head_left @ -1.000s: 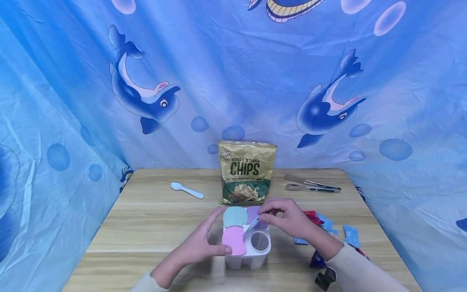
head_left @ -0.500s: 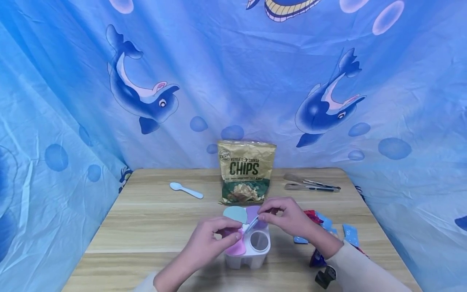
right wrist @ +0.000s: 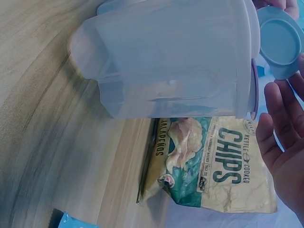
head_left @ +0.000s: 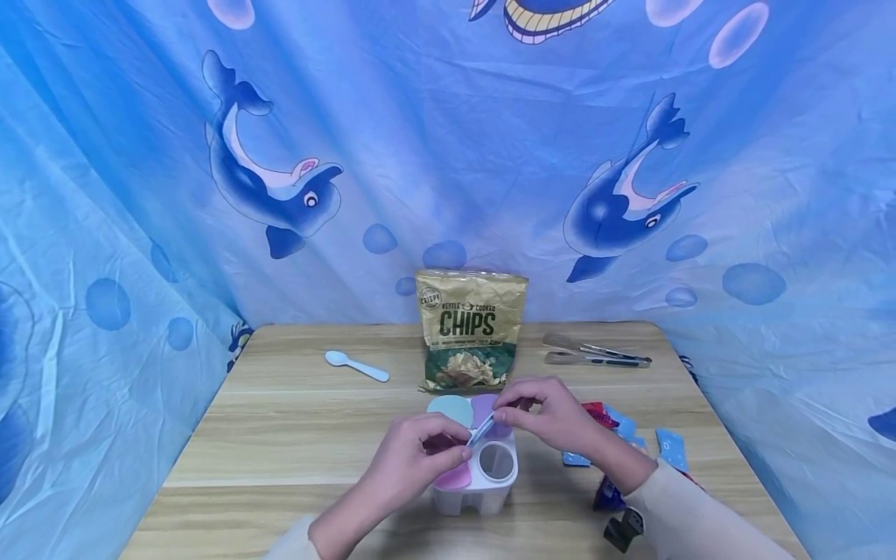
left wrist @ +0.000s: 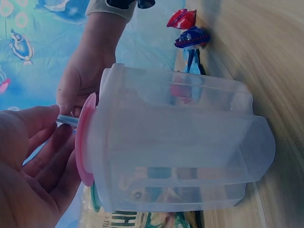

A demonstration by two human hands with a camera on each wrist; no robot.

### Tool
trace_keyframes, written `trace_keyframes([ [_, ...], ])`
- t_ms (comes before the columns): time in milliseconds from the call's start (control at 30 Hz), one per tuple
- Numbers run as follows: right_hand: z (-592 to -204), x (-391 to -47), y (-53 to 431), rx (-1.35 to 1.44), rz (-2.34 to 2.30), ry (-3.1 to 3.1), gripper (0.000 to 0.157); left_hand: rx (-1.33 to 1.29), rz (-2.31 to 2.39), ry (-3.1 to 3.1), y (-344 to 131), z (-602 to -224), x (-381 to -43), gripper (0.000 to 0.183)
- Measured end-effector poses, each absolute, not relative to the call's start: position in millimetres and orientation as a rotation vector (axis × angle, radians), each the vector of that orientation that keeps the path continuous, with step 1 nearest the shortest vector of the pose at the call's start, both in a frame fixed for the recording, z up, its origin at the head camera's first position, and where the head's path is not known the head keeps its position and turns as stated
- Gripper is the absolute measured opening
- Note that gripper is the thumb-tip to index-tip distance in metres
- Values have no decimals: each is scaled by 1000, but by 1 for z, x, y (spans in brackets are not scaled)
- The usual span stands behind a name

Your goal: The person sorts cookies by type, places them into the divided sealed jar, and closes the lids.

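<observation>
A clear plastic box (left wrist: 180, 142) with several compartments stands in front of me. On its top are a mint-green lid (head_left: 449, 408), a purple lid (right wrist: 254, 90) and a pink lid (left wrist: 85, 137); the front-right round opening (head_left: 497, 461) is uncovered. Over the box a light-blue round lid (right wrist: 280, 42) is held tilted, nearly on edge. My right hand (head_left: 539, 412) pinches its far-right edge. From the other side my left hand (head_left: 409, 457) pinches its near edge between thumb and fingers, partly covering the pink lid in the head view.
Behind the box stands a chips bag (head_left: 470, 330). A pale-blue spoon (head_left: 357, 365) lies back left and tongs (head_left: 598, 358) back right. Several small packets (head_left: 672, 449) are scattered by my right forearm. A dolphin-print curtain (head_left: 448, 155) surrounds the wooden table (head_left: 280, 435).
My left hand has left the box's left side, moved up and to the right over the pink lid, and taken hold of the light-blue lid. The right hand has barely moved.
</observation>
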State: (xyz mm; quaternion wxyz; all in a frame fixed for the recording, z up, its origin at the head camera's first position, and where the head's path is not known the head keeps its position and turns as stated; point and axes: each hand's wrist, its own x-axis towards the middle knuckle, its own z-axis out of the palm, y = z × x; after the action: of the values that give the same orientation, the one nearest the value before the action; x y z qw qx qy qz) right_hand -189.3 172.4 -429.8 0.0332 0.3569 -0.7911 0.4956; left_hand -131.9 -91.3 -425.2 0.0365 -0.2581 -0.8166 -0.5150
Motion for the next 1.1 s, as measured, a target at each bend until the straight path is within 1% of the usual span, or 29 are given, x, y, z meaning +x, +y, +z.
trace_keyframes([
  [133,-428,-190,175,1092,1521,-2478,11,-801,-1591,-2492,-90,-426,-133,14],
  [267,-427,-192,190,1056,1498,-2541,12,-802,-1591,-2470,-89,-428,-133,14],
  [400,-427,-194,221,934,1430,-2601,12,-790,-1585,-2459,-89,-428,-132,13],
  [567,-430,-196,272,738,1293,-2703,10,-767,-1590,-2469,-89,-427,-131,14],
  [833,-457,-205,346,525,1076,-2849,12,-731,-1575,-2500,-90,-427,-130,14],
  [1000,-475,-211,371,470,1027,-2958,16,-748,-1585,-2477,-89,-428,-131,12],
  [1100,-484,-213,378,462,1065,-3016,23,-764,-1584,-2458,-90,-430,-132,11],
])
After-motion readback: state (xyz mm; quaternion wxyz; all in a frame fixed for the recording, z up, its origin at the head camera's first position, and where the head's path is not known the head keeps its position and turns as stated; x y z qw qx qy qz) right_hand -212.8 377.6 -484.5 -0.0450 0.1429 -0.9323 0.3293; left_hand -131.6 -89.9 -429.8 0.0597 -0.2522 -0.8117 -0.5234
